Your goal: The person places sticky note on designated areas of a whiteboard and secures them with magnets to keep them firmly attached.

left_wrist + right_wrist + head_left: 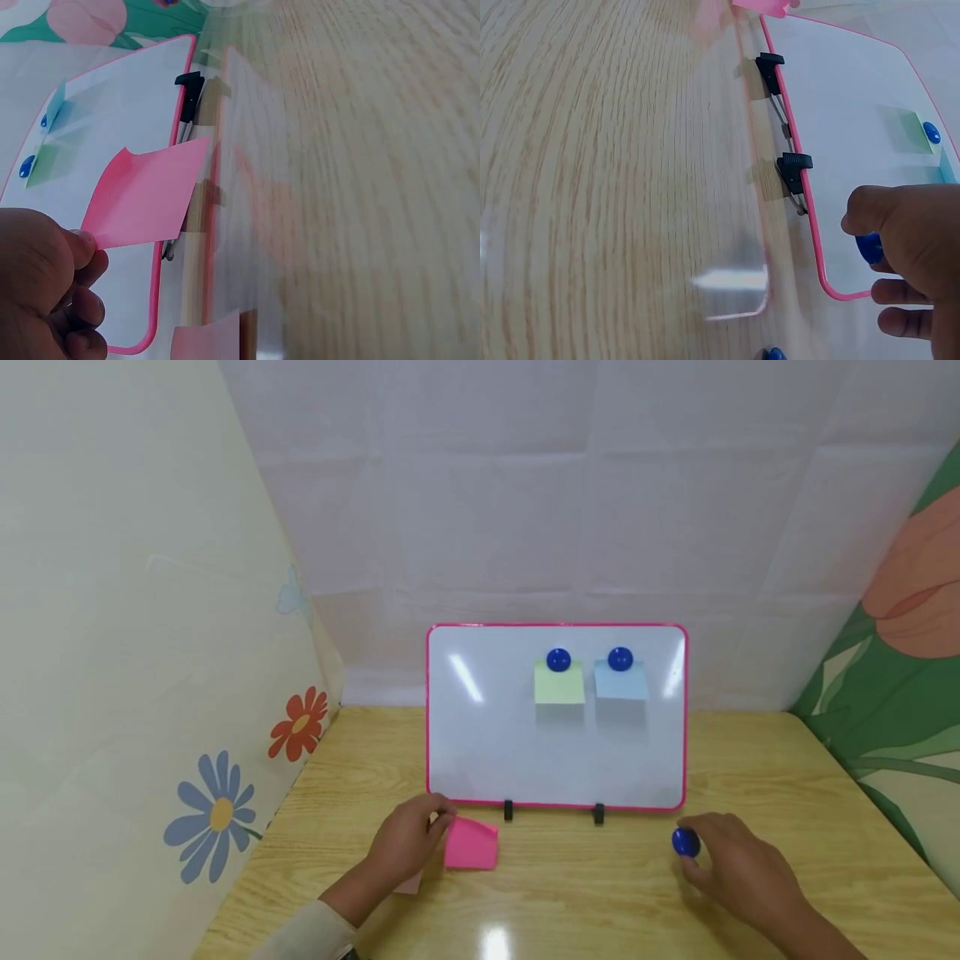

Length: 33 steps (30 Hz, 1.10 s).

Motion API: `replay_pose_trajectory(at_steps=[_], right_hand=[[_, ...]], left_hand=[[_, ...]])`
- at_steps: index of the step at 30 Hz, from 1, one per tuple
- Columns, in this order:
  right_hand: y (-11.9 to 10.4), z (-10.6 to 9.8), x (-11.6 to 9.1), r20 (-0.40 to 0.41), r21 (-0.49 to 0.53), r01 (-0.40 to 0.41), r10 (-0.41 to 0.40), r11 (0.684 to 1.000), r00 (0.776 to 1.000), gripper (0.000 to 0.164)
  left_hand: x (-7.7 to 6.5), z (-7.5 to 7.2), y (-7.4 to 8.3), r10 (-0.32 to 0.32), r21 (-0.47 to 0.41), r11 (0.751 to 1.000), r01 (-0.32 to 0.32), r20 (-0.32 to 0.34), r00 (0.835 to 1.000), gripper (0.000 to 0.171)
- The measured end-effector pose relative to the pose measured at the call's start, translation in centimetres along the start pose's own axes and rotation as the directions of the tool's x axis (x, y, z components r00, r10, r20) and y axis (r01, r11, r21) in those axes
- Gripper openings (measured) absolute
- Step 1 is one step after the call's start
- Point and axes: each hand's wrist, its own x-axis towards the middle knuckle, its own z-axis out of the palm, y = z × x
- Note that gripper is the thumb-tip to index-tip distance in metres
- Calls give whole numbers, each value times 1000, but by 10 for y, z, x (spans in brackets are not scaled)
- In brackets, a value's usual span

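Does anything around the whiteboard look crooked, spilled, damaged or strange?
Nothing looks spilled or damaged. Only the bright pink note in the left hand looks slightly odd: one edge curls instead of lying flat. On the whiteboard, the green note and the blue note hang nearly straight, each with a blue magnet at its top.

— What stands on the table (570,902)?
— A whiteboard (480,743), before the back wall (480,527), with a left clip (508,811) and a right clip (598,814) at its lower edge.
— And on the board?
— The left note (558,689) near mid-width, the right note (620,686) beside it, each under a magnet (558,660).
— In front?
— Left: the left hand (407,837), pinching a loose note (472,847); a further note (409,884), partly hidden by that hand. Right: the right hand (742,864), holding a third magnet (685,842).
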Motion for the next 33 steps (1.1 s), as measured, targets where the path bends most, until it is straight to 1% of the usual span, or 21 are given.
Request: replay_pose_trajectory(at_steps=[4, 6, 10, 13, 16, 18, 21, 24, 30, 33], right_hand=[[-1, 0, 3, -77, -5, 46, -47, 999, 996, 40], [-1, 0, 5, -118, -11, 79, -80, 997, 990, 40], [-1, 0, 8, -228, -27, 164, -166, 986, 959, 41], [0, 0, 11, -280, -45, 216, -220, 975, 935, 46], [-2, -2, 15, -290, -56, 233, -239, 971, 927, 49], [-4, -3, 17, -283, -51, 228, -234, 972, 930, 49], [-6, -5, 20, -260, -45, 208, -212, 977, 942, 49], [-8, -7, 22, -245, -47, 194, -200, 980, 949, 48], [-11, -9, 28, -250, -64, 201, -211, 977, 945, 49], [-13, -11, 30, -246, -65, 196, -206, 979, 947, 51]], left_hand=[[3, -1, 1, -9, -44, 999, 9, -8, 1000, 4], [5, -1, 2, -17, -65, 998, 16, -12, 1000, 5], [9, -1, 3, -20, -91, 996, 18, -25, 999, 8], [11, -2, 5, -15, -93, 996, 13, -29, 999, 10], [13, -3, 7, -21, -100, 995, 18, -22, 1000, 8], [14, -4, 8, -30, -107, 994, 28, -17, 999, 6], [15, -5, 10, -43, -118, 992, 41, -19, 999, 6], [17, -6, 11, -40, -124, 992, 36, -29, 999, 7], [19, -9, 12, -49, -135, 990, 45, -31, 998, 8], [20, -10, 13, -48, -138, 990, 42, -41, 998, 8]])
